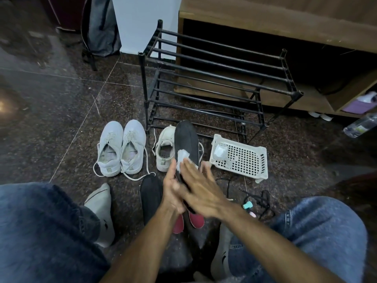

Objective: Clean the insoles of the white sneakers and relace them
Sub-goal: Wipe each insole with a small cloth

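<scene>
My left hand (171,192) grips the heel end of a black insole (186,139) and holds it up, toe pointing away from me. My right hand (199,187) lies flat across the insole, its straight fingers pressing a white wipe (182,158) onto it. A second black insole (151,198) lies on the floor just left of my hands. A laced pair of white sneakers (120,149) stands on the floor at the left. Another white sneaker (164,149), unlaced, stands behind the held insole, which hides most of what is to its right.
A black metal shoe rack (214,78) stands ahead, against a wooden cabinet (285,21). A white plastic basket (242,158) lies at the right. Black laces (262,199) and a small teal object (247,205) lie by my right knee. A plastic bottle (360,125) is far right.
</scene>
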